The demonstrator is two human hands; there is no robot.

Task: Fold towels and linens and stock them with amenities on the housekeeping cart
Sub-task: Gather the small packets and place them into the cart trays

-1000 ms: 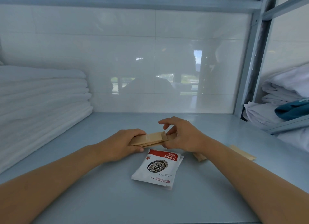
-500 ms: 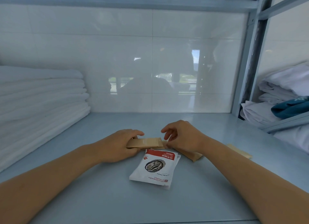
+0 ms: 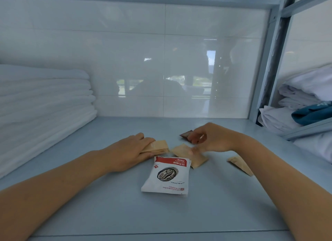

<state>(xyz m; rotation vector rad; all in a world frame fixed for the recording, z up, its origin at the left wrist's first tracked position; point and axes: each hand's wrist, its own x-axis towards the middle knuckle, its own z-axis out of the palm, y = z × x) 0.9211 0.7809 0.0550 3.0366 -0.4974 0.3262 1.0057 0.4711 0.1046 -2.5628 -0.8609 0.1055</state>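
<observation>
Left hand [image 3: 129, 151] grips tan packet stack [image 3: 158, 147]; right hand [image 3: 213, 138] pinches dark sachet [image 3: 186, 135] at 12 o'clock of coffee pouch [image 3: 168, 176]. Packets likely light, thin, slippery: pinch edges.

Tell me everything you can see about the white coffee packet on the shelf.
The white coffee packet is a flat, glossy sachet with a red band along its far edge and a dark coffee-bean drawing mid-face; its print reads upside down from here. It lies flat on the blue shelf, between both forearms. Neither hand touches it. Its far right corner overlaps a tan sachet.
</observation>
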